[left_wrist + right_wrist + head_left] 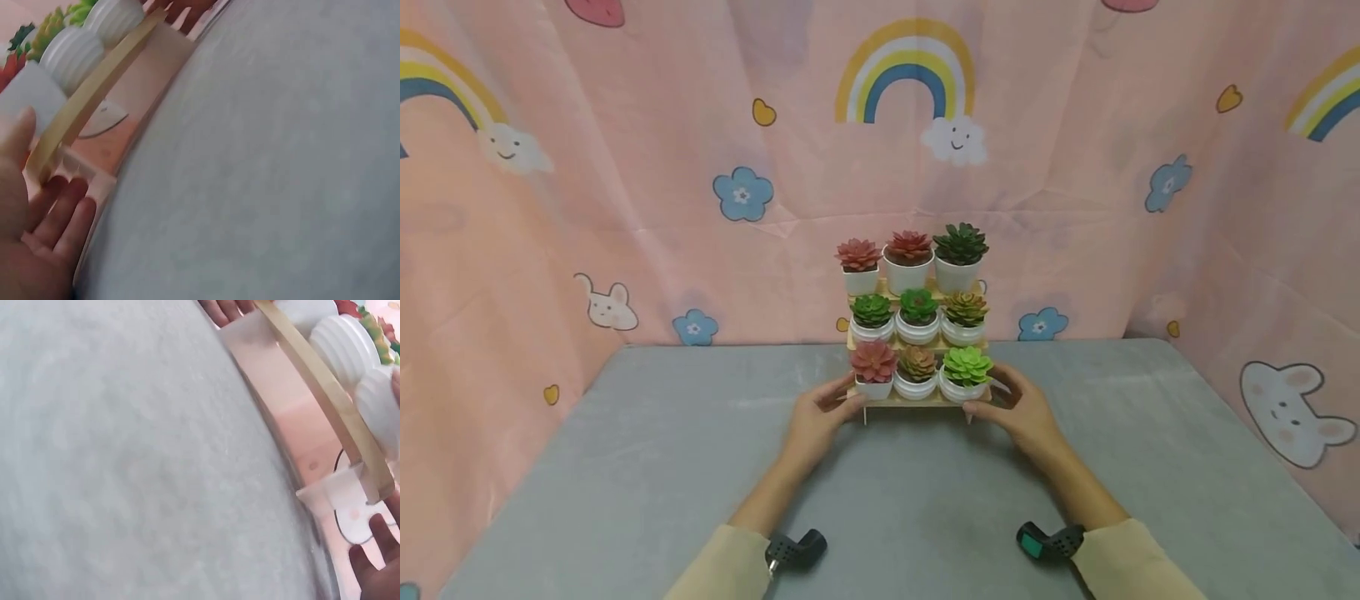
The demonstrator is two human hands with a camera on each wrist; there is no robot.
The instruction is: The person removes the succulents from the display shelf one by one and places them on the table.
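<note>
A small wooden three-tier stand [917, 402] carries nine little white pots of succulents, three per tier, and sits at the middle of the grey table [625, 483]. My left hand [831, 402] grips the left end of the lowest shelf. My right hand [996, 398] grips the right end. In the left wrist view my thumb lies above the shelf edge [94, 94] and my fingers [62, 212] curl beneath it, beside ribbed white pots [72, 53]. The right wrist view shows the shelf edge [325, 394], pots [344, 340] and my fingers [375, 556] under the corner.
A pink curtain [625, 208] printed with rainbows, flowers and bunnies hangs behind and on both sides of the table. Black wrist cameras [793, 550] sit on both forearms near the front edge. Grey tabletop spreads left, right and in front of the stand.
</note>
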